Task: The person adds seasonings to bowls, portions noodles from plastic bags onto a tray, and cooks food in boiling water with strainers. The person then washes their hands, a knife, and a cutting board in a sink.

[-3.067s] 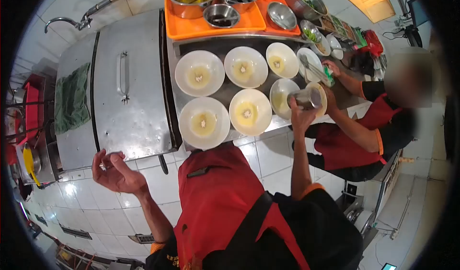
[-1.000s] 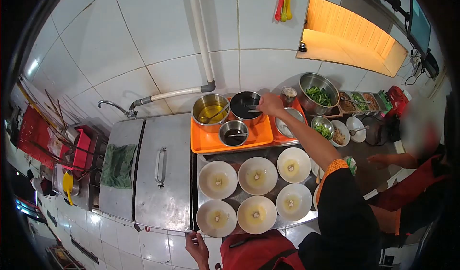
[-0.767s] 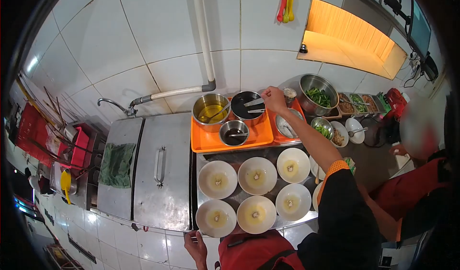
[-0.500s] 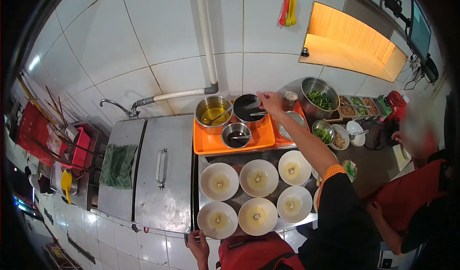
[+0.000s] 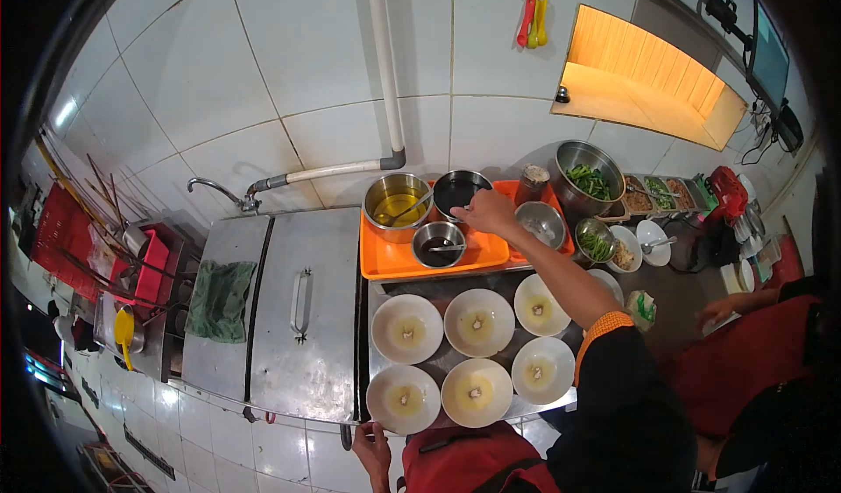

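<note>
My right hand (image 5: 486, 214) is closed in a pinch at the right rim of a steel pot of dark liquid (image 5: 455, 193), around a spoon's handle that my fingers mostly cover. Beside that pot, on the orange tray (image 5: 491, 252), are a steel pot of yellow oil (image 5: 396, 202) with a ladle in it and a smaller steel pot of dark sauce (image 5: 438, 244) with a spoon. Low by the counter's front edge, my left hand (image 5: 372, 452) holds nothing visible, its fingers loosely apart. Several white bowls (image 5: 406, 305) on the counter contain a little yellowish liquid and a pale lump.
A steel bowl of greens (image 5: 589, 182) and a jar (image 5: 533, 182) stand at the back right. A co-worker's hand (image 5: 723, 311) is at the right. On the left are a lidded metal counter (image 5: 298, 370), a green cloth (image 5: 219, 300) and a faucet (image 5: 219, 188).
My right hand has come down and toward me, from above the dark-liquid pot to its right rim. My left hand stays by the counter edge. The view has shifted slightly.
</note>
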{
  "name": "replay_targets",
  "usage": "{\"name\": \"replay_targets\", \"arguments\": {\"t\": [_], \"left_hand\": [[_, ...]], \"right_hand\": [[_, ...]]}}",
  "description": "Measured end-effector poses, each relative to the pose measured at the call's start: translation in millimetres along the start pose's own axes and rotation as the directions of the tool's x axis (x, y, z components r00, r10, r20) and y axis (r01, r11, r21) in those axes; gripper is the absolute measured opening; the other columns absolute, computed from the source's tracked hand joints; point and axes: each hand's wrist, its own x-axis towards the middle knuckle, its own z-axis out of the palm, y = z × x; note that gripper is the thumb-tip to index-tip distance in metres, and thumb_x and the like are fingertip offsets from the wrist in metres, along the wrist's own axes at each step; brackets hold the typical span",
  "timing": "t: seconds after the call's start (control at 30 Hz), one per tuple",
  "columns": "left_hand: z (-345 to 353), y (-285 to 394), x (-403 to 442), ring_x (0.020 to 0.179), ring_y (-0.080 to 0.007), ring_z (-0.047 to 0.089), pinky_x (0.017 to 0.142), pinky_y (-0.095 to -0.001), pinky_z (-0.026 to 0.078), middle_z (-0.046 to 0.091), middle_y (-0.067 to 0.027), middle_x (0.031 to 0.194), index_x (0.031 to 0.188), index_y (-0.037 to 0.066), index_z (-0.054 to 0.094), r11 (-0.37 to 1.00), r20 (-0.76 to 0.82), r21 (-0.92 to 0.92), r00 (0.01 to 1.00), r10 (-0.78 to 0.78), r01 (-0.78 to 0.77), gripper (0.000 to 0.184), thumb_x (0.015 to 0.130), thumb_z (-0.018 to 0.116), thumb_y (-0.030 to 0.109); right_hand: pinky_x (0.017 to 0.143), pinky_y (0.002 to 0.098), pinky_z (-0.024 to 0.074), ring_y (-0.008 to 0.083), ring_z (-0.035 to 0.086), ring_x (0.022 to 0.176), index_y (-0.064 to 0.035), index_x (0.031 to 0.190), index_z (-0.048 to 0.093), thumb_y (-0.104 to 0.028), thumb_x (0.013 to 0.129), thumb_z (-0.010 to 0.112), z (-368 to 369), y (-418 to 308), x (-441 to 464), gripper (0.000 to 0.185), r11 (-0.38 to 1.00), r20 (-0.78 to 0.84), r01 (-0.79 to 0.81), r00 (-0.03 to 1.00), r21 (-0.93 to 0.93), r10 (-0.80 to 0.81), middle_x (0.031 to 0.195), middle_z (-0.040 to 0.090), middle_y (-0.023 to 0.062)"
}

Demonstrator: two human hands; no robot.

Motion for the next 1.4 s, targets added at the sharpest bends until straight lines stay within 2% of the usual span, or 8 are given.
{"name": "replay_targets", "arguments": {"t": [0.33,0.43,0.5,0.6,0.77,1.0,1.17,1.4], "left_hand": [[13.1,-5.1,0.7,0.062,-0.0211,0.063,0.047,-0.0299,0.052,0.062,-0.0167,0.081,0.105,-0.007,0.048,0.916,0.316,-0.291,0.932,-0.179,0.275,0.028,0.088,0.052,0.015],[21.0,-6.1,-3.7,0.063,-0.0231,0.064,0.051,-0.0303,0.054,0.061,-0.0167,0.084,0.109,-0.005,0.047,0.814,0.359,-0.437,0.904,-0.232,0.383,0.028,0.085,0.051,0.008],[25.1,-8.1,-6.8,0.065,-0.0238,0.064,0.053,-0.0309,0.054,0.062,-0.0172,0.085,0.109,-0.006,0.048,0.769,0.367,-0.482,0.894,-0.257,0.419,0.029,0.083,0.05,0.007],[25.3,-7.2,-15.4,0.066,-0.0249,0.064,0.056,-0.0321,0.055,0.062,-0.0182,0.086,0.108,-0.008,0.049,0.786,0.436,-0.415,0.858,-0.27,0.458,0.032,0.081,0.05,0.008],[33.2,-2.0,-15.0,0.06,-0.0187,0.06,0.053,-0.0275,0.047,0.065,-0.0133,0.08,0.104,-0.006,0.056,0.718,0.667,-0.208,0.633,-0.393,0.665,0.037,0.084,0.048,0.024],[40.9,-15.6,-16.9,0.045,-0.0154,0.047,0.043,-0.0287,0.037,0.054,-0.0055,0.06,0.084,0.0,0.057,0.614,0.602,-0.286,0.637,-0.482,0.735,0.027,0.083,0.046,0.025],[19.1,4.7,-10.0,0.041,-0.0154,0.043,0.04,-0.0288,0.034,0.048,-0.0053,0.053,0.073,-0.001,0.056,0.748,0.477,-0.344,0.792,-0.381,0.567,0.028,0.08,0.045,0.024],[7.7,132.7,51.6,0.042,-0.0128,0.04,0.042,-0.0282,0.031,0.044,-0.0026,0.051,0.066,0.003,0.053,0.908,0.576,-0.178,0.788,-0.217,0.38,0.031,0.081,0.044,0.028]], "right_hand": [[0.059,0.0359,0.0509,0.024,0.064,0.063,0.0006,0.077,0.065,-0.031,0.07,0.068,28.9,28.8,44.3,0.032,0.975,0.043,-0.054,0.998,0.215,0.045,0.07,0.065,0.0149],[0.053,0.0308,0.0497,0.0182,0.063,0.054,0.0007,0.077,0.063,-0.018,0.073,0.065,24.1,33.6,39.6,0.019,0.928,-0.107,0.027,0.994,0.373,0.014,0.067,0.065,0.0102],[0.051,0.0277,0.0488,0.0132,0.062,0.052,0.0008,0.076,0.06,-0.011,0.076,0.061,24.7,40.8,43.2,0.012,0.781,-0.47,0.329,0.881,0.53,-0.051,0.062,0.063,0.0062],[0.049,0.0254,0.0482,0.0131,0.063,0.054,0.0015,0.076,0.055,-0.008,0.079,0.059,13.2,48.3,40.1,0.011,0.763,-0.514,0.303,0.856,0.57,0.045,0.06,0.061,0.0058],[0.046,0.0238,0.0479,0.0159,0.065,0.057,0.0029,0.079,0.052,-0.008,0.08,0.058,18.1,66.2,53.1,0.012,0.593,-0.343,0.164,0.918,0.789,0.202,0.065,0.061,0.0081],[0.041,0.0224,0.046,0.0172,0.064,0.056,0.0046,0.083,0.049,-0.007,0.079,0.058,12.3,70.8,55.9,0.015,0.338,-0.188,0.087,0.942,0.937,0.278,0.068,0.06,0.0099],[0.041,0.0221,0.046,0.0176,0.065,0.057,0.0038,0.079,0.05,-0.006,0.078,0.058,7.7,71.8,53.7,0.012,0.345,-0.187,0.087,0.945,0.935,0.268,0.068,0.061,0.0109],[0.043,0.0217,0.0469,0.0177,0.065,0.059,0.0043,0.078,0.051,-0.004,0.078,0.057,-11.8,68.5,46.8,0.01,0.34,-0.188,0.097,0.951,0.935,0.244,0.07,0.061,0.0118]]}}
